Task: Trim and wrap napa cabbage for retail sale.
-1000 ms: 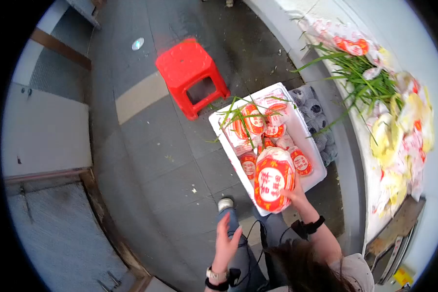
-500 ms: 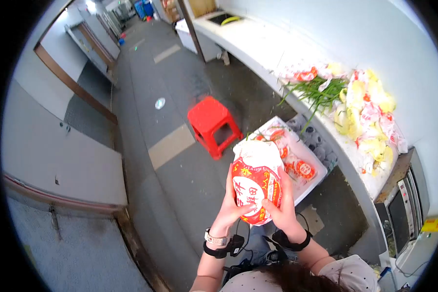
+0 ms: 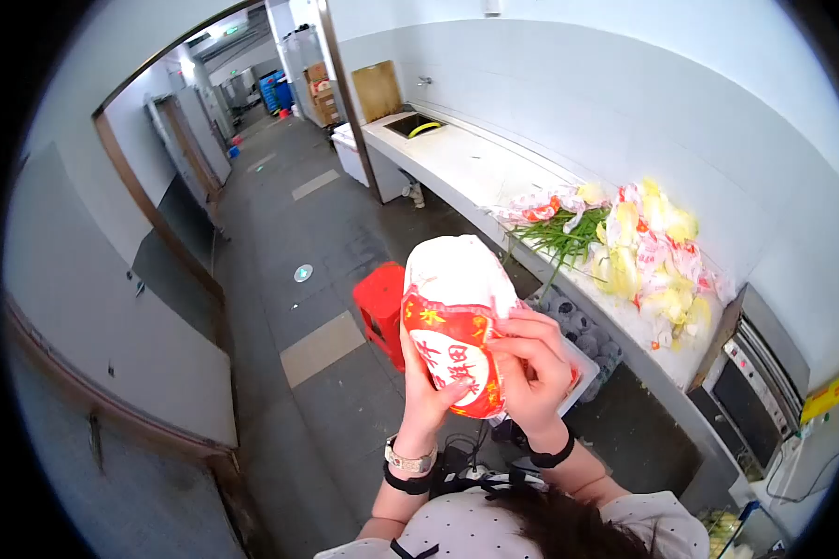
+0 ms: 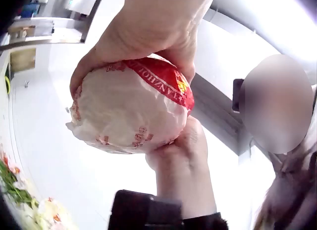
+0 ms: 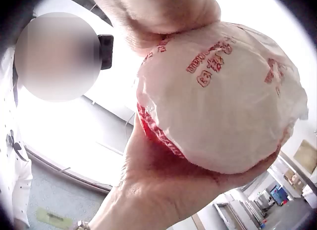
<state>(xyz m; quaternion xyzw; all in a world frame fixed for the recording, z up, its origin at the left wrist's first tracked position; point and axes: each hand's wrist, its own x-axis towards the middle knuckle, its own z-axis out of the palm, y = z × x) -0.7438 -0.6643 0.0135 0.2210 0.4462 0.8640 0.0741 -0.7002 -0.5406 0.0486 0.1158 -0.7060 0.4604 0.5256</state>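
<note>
In the head view a rounded bundle (image 3: 457,279) wrapped in white paper, with a red label printed in white, yellow and dark characters, is held up before the chest. My left hand (image 3: 422,401) grips its left side, thumb across the label. On the right side my right hand (image 3: 539,377) has its fingers bent and pinches the wrapper beside the label. Both wrist views show the white paper end of the bundle (image 4: 129,106) between the hands. The wrapper covers whatever is inside. Behind the hands, the white foam box (image 3: 583,377) is mostly hidden.
A red plastic stool (image 3: 379,298) stands on the grey floor. On the counter (image 3: 494,168) at the right lie green stalks (image 3: 569,235), yellowish leaves (image 3: 667,303) and printed wrappers. A metal-fronted appliance (image 3: 755,382) is at the near right, and grey-black round items (image 3: 583,326) sit below the counter.
The bundle has risen from over the foam box to chest height. The left hand has come onto it, and the right fingers have shifted from its side to the wrapper. The head view has tilted up.
</note>
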